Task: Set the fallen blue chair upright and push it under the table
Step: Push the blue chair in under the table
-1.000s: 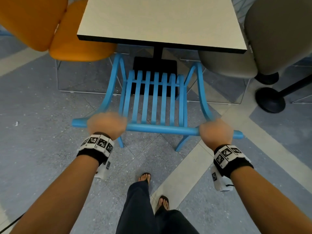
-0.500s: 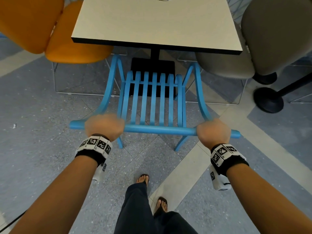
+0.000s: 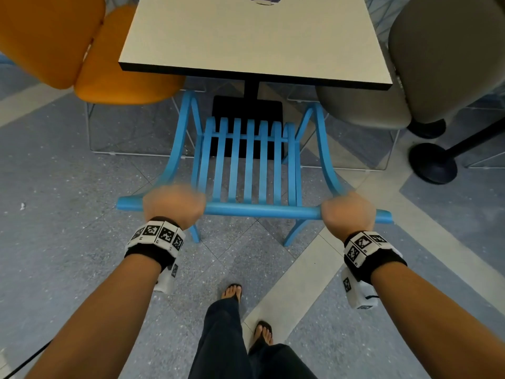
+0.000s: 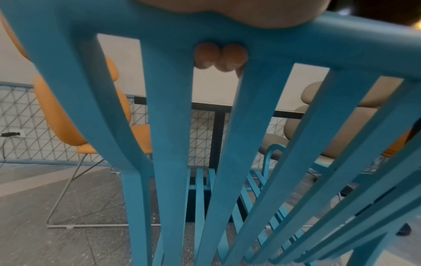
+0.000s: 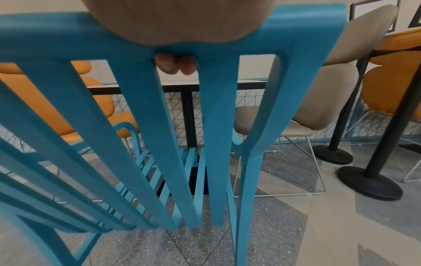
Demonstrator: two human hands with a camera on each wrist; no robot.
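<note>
The blue slatted chair (image 3: 250,165) stands upright on its legs, facing the cream table (image 3: 254,36), with its front end under the table's near edge. My left hand (image 3: 173,203) grips the left part of the chair's top rail. My right hand (image 3: 347,213) grips the right part of the same rail. In the left wrist view, fingertips (image 4: 219,57) curl round the rail of the chair (image 4: 168,144) between two slats. The right wrist view likewise shows fingertips (image 5: 175,63) wrapped under the rail of the chair (image 5: 218,144).
An orange chair (image 3: 90,58) stands left of the table and a grey chair (image 3: 426,72) right of it. The table's black post and base (image 3: 250,105) lie ahead of the blue seat. A black round stand base (image 3: 433,162) sits at the right. My feet (image 3: 232,292) are behind the chair.
The chair has slid a little forward towards the table, with both hands still gripping its top rail. I have stepped closer behind it.
</note>
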